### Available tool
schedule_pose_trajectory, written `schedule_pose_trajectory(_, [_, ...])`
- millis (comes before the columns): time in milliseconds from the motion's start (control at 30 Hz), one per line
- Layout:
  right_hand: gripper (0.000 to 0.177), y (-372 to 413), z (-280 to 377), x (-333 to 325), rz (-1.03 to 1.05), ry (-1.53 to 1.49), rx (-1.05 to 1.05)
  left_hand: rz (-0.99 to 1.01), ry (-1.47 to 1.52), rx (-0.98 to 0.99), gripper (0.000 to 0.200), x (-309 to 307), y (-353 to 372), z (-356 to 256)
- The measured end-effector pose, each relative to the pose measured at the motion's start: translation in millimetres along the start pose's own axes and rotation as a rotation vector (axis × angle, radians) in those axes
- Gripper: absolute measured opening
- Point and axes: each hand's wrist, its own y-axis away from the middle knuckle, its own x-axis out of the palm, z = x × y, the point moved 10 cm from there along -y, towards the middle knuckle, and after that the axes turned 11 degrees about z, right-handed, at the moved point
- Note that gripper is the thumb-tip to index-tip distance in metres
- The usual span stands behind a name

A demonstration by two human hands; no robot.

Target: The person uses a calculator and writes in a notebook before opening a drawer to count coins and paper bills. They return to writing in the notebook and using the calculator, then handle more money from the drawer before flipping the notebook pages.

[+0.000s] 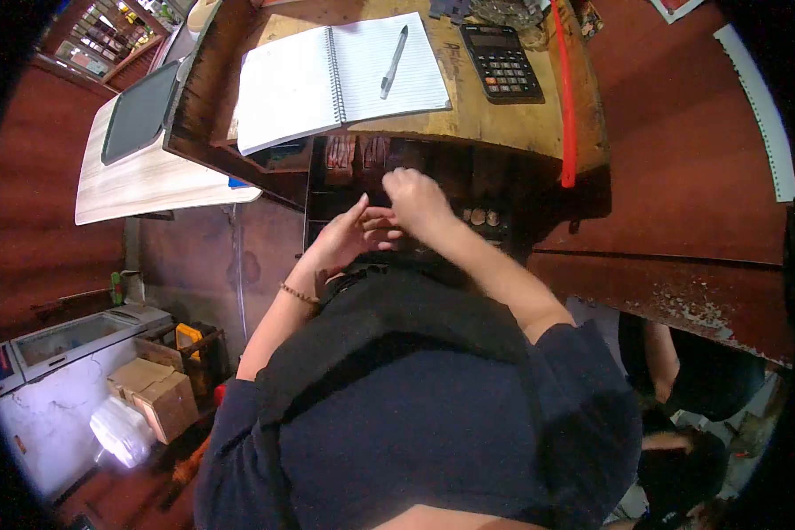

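Note:
My right hand [415, 201] hovers over a dark open drawer, its fingers curled together; whatever they may hold is hidden. Just beside it, at the lower left, my left hand [359, 233] has its fingers apart and slightly bent, with nothing visible in them. Inside the drawer are reddish banknotes [340, 154] in compartments at the back. Several coins [480, 216] lie in a compartment right of my right hand. A beaded bracelet [299, 293] circles my left wrist.
Above the drawer, a wooden desktop [283, 31] bears an open spiral notebook [296, 88], a pen [395, 62] and a black calculator [501, 64]. A red strip [565, 106] runs along its right side. A grey tray [141, 110] rests on a side table. Another person [693, 371] is at lower right.

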Motion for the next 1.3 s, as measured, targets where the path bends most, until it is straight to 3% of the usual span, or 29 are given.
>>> schedule_pose_trajectory(33, [0.029,15,24,-11,-0.083,-0.017,-0.103,0.078,0.187,-0.050,0.054,1,-6,13])
schedule_pose_trajectory(100, [0.031,38,54,-25,-0.282,-0.136,-0.288,-0.033,0.248,0.022,0.052,-4,-10,10])
schedule_pose_trajectory(233, [0.034,45,57,-18,-0.182,-0.312,-0.358,-0.086,0.138,0.035,0.046,3,-8,4])
schedule_pose_trajectory(300, [0.032,44,47,-20,-0.229,-0.389,-0.392,-0.255,0.072,0.120,0.040,-13,2,-6])
schedule_pose_trajectory(333, [0.031,42,24,-24,-0.311,-0.514,-0.242,-0.349,0.063,0.166,0.031,-17,9,-12])
schedule_pose_trajectory(400, [0.031,44,-13,-19,-0.446,-0.691,0.031,-0.323,0.005,0.186,0.027,-34,4,-7])
schedule_pose_trajectory(467, [0.032,36,-35,14,-0.473,-0.793,0.101,-0.297,-0.066,0.213,0.019,-24,6,-11])
schedule_pose_trajectory(500, [0.032,32,-36,20,-0.491,-0.797,0.119,-0.425,-0.096,0.230,0.021,-26,8,-9])
schedule_pose_trajectory(633, [0.027,16,-54,79,-0.291,-1.062,0.297,-0.330,-0.253,0.265,0.026,-8,5,-9])
schedule_pose_trajectory(700, [0.038,19,-73,82,-0.564,-1.226,0.284,-0.358,-0.013,0.274,0.027,-29,7,2])
schedule_pose_trajectory(733, [0.033,30,-69,58,-0.454,-1.096,0.416,-0.599,-0.019,0.202,0.028,-48,25,5])
schedule_pose_trajectory(767, [0.033,34,-66,48,-0.454,-1.096,0.414,-0.586,-0.046,0.247,0.027,-46,27,-4])
schedule_pose_trajectory(833, [0.016,26,-50,40,-0.399,-1.341,0.201,-0.497,-0.096,0.302,0.027,-44,27,-13])
schedule_pose_trajectory(867, [0.016,21,-51,48,-0.365,-1.284,0.151,-0.498,-0.097,0.304,0.027,-45,26,-12])
schedule_pose_trajectory(933, [0.016,19,-48,59,-0.342,-1.250,0.135,-0.409,-0.157,0.301,0.026,-39,21,-11])
schedule_pose_trajectory(1033, [0.015,13,-44,70,-0.315,-1.297,0.098,-0.474,-0.192,0.310,0.024,-47,14,-3])
schedule_pose_trajectory(1100, [0.016,17,-53,56,-0.436,-0.917,0.163,-0.481,-0.116,0.274,0.022,-53,18,2])
schedule_pose_trajectory(1167, [0.016,22,-57,48,-0.446,-0.962,0.166,-0.412,0.010,0.304,0.021,-56,17,0])
schedule_pose_trajectory(1233, [0.016,23,-60,51,-0.436,-1.328,0.167,-0.428,-0.020,0.302,0.020,-36,26,-13])
schedule_pose_trajectory(1300, [0.016,25,-56,47,-0.431,-1.423,0.119,-0.437,-0.056,0.352,0.022,-47,28,-18])
